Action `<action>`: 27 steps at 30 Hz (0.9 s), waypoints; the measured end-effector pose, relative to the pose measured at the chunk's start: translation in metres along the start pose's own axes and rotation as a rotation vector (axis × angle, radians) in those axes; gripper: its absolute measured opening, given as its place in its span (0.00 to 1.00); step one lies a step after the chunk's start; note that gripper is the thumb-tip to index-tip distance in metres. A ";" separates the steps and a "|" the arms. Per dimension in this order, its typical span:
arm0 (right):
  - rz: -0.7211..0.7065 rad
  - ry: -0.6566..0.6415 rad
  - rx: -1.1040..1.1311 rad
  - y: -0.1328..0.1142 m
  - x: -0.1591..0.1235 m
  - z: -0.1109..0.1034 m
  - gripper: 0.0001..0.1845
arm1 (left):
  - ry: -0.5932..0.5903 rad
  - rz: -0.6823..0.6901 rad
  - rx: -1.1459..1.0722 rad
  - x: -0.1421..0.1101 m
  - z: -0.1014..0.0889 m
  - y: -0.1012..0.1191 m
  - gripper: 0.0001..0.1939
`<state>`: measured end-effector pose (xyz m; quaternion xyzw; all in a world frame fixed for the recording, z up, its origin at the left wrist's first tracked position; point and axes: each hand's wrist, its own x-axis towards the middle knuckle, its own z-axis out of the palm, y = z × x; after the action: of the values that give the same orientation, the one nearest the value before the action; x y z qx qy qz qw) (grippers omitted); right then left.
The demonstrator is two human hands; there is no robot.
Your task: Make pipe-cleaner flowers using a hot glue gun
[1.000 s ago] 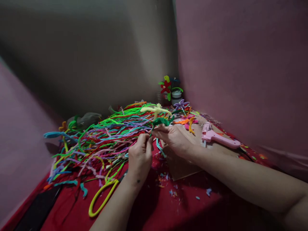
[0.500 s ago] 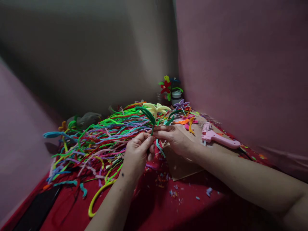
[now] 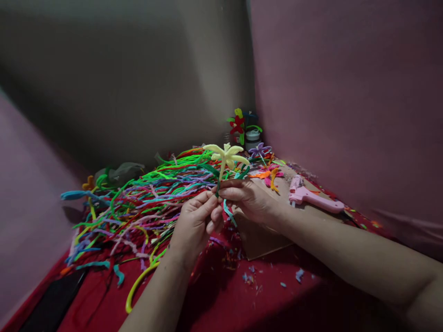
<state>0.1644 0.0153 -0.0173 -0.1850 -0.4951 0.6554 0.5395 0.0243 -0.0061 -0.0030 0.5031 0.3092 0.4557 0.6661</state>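
Dim corner with a grey wall [image 3: 121, 83] behind, a pink wall [image 3: 346, 101] at right and red cloth [image 3: 249, 295] over the work surface. Left hand [image 3: 198, 216] with thumb and forefinger pinched on the green stem [image 3: 218, 190] of a yellow flower [image 3: 227, 159], right hand [image 3: 254, 200] closed on it from the other side, fingertips nearly meeting. Flower upright above the fingers, petals spread, dark green leaf [image 3: 209, 169] just to the left; second dark green piece [image 3: 244, 173] above the right hand, impossible to tell whether joined or only behind. Likely trouble: a kinked stem from too hard a twist, a tipping bloom from a loosened pinch, flattened petals from a brush against the knuckles. Under and beyond the right hand, brown cardboard [image 3: 258, 237], with a pink glue gun [image 3: 313, 196] near the right forearm; possible burn or knock from a careless sweep, heat not visible. Beyond the left hand, a heap of coloured pipe cleaners [image 3: 152, 203], perhaps a snag for the leaf if lowered. Beside the left forearm, a partly hidden yellow loop [image 3: 133, 290]. Farther back, a purple flower [image 3: 259, 150], then a white jar [image 3: 254, 136] beside a red flower [image 3: 237, 124].
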 end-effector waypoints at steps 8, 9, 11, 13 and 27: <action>0.015 0.135 0.030 0.009 -0.001 -0.003 0.05 | 0.266 0.380 0.838 0.000 0.002 -0.012 0.06; 0.013 0.175 0.035 0.009 -0.001 -0.002 0.05 | 0.299 0.431 0.938 0.000 0.001 -0.015 0.05; 0.005 0.207 0.013 0.008 -0.001 -0.001 0.05 | 0.344 0.486 1.060 0.000 -0.002 -0.019 0.04; -0.027 0.191 -0.051 0.007 -0.001 0.001 0.04 | 0.355 0.475 1.023 0.000 -0.003 -0.021 0.06; -0.008 0.039 -0.308 -0.015 -0.008 0.010 0.08 | 0.132 0.069 0.081 0.001 0.007 -0.008 0.08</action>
<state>0.1675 0.0021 -0.0023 -0.2766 -0.5798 0.5658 0.5169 0.0336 -0.0082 -0.0087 0.5089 0.3532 0.4978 0.6070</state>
